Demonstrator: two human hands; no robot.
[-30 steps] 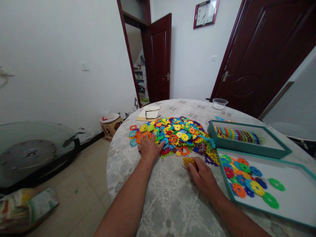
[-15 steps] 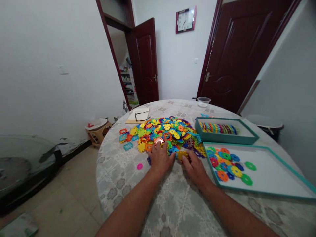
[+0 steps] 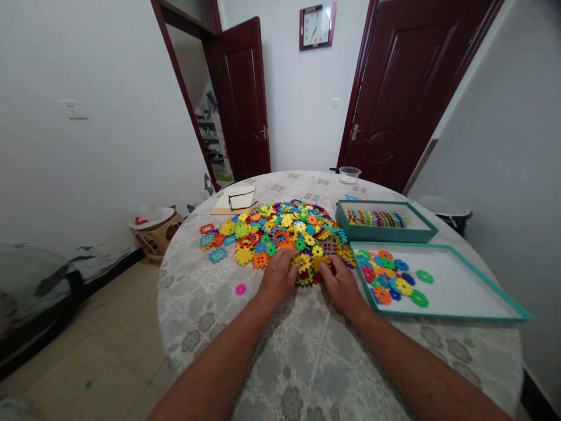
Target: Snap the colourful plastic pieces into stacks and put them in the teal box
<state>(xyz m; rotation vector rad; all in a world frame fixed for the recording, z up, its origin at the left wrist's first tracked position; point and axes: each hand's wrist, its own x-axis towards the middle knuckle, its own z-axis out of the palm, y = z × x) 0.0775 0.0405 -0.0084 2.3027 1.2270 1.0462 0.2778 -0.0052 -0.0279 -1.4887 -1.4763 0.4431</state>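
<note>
My left hand and right hand lay half-curled on the plastic disc pile (grip unclear). The tray held few discs, the box one row; the bulk lay heaped.

Before you, the interlocking pieces are moulded plastic, smooth with a slight sheen. Your table cover is patterned cloth, matt and lace-textured. The shallow tray and the deeper box look like teal card, matt and white-lined. The small bowl is clear plastic. The door is dark, semi-gloss wood.
</note>
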